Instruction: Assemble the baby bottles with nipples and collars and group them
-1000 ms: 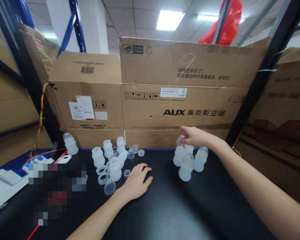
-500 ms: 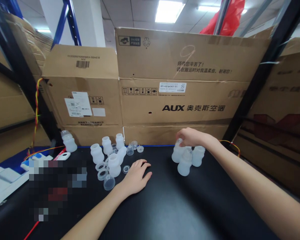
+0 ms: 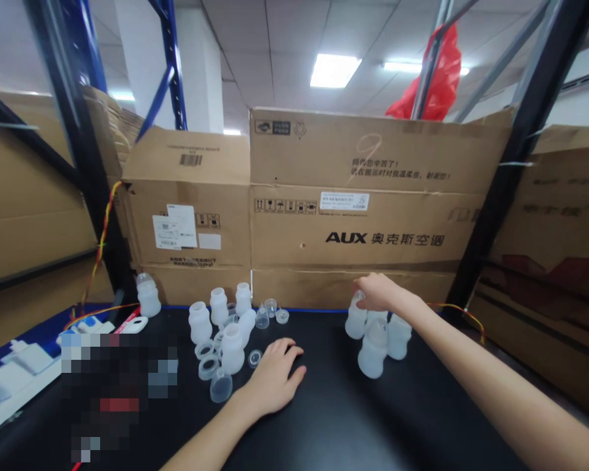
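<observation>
My right hand (image 3: 379,292) reaches to the back of the black table (image 3: 334,418) and grips the top of a translucent white bottle (image 3: 356,321), which stands in a cluster of capped bottles (image 3: 374,347). My left hand (image 3: 273,375) rests flat on the table, fingers apart, holding nothing. Just left of it lie a clear cap (image 3: 220,386) and rings (image 3: 207,366), beside several open bottles (image 3: 200,322).
Brown cardboard boxes (image 3: 353,216) wall the back of the table. One more capped bottle (image 3: 148,296) stands far left near a red-yellow cable (image 3: 101,242). White packs (image 3: 19,363) lie at the left edge. Black rack posts (image 3: 500,190) rise at both sides.
My right hand stays on the bottle's top, now lower on the cluster. My left hand has barely moved. The view has tilted up slightly.
</observation>
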Demonstrator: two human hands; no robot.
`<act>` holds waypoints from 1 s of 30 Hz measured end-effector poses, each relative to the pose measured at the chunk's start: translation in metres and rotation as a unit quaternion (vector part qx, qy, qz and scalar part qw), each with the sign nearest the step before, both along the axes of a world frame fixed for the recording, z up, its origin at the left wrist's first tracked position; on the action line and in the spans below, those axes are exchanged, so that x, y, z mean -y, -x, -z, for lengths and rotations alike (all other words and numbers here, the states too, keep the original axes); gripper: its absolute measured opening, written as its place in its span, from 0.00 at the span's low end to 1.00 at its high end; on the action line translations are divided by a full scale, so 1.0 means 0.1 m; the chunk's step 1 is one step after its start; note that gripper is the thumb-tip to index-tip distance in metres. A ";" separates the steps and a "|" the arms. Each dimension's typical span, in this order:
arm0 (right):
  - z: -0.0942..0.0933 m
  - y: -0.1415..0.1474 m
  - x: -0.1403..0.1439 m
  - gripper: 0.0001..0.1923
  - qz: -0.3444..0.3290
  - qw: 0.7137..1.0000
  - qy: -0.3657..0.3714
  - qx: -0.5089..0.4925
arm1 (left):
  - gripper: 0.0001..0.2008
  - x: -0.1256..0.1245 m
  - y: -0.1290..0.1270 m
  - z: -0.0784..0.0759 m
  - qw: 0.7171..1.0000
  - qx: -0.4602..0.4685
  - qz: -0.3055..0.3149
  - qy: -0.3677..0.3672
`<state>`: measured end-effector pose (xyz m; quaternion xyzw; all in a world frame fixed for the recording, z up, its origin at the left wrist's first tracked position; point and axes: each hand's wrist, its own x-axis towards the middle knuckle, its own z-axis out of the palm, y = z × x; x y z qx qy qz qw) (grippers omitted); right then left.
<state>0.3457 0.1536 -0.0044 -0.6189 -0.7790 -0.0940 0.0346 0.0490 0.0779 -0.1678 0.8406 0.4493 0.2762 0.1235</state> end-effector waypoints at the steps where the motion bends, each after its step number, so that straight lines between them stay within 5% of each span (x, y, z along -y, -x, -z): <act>1: -0.01 0.01 -0.01 0.16 0.004 1.000 -0.001 0.008 | 0.16 0.00 0.00 0.00 1.000 0.000 -0.002 0.005; 6: -0.09 0.15 -0.03 0.22 0.012 0.999 -0.016 0.034 | 0.17 0.03 0.00 -0.05 1.000 -0.004 -0.002 0.018; 10: -0.01 0.57 -0.01 0.19 -0.052 0.997 -0.052 0.013 | 0.17 0.02 0.00 -0.06 1.000 -0.014 -0.002 0.023; 15: 0.52 1.32 -0.07 0.18 -0.124 0.991 -0.024 -0.045 | 0.17 0.01 -0.01 -0.04 1.000 -0.016 0.000 0.021; 19: 1.03 1.63 -0.16 0.20 -0.139 0.986 0.003 -0.092 | 0.17 0.03 -0.01 -0.06 1.000 -0.015 0.002 0.021; 24: 1.38 1.52 -0.13 0.12 -0.144 0.976 0.004 -0.161 | 0.15 0.03 0.00 -0.06 1.000 -0.015 0.003 0.010; 30: 1.63 1.09 0.27 0.07 -0.158 0.959 -0.017 -0.236 | 0.10 -0.02 -0.03 -0.04 1.000 0.016 -0.016 0.007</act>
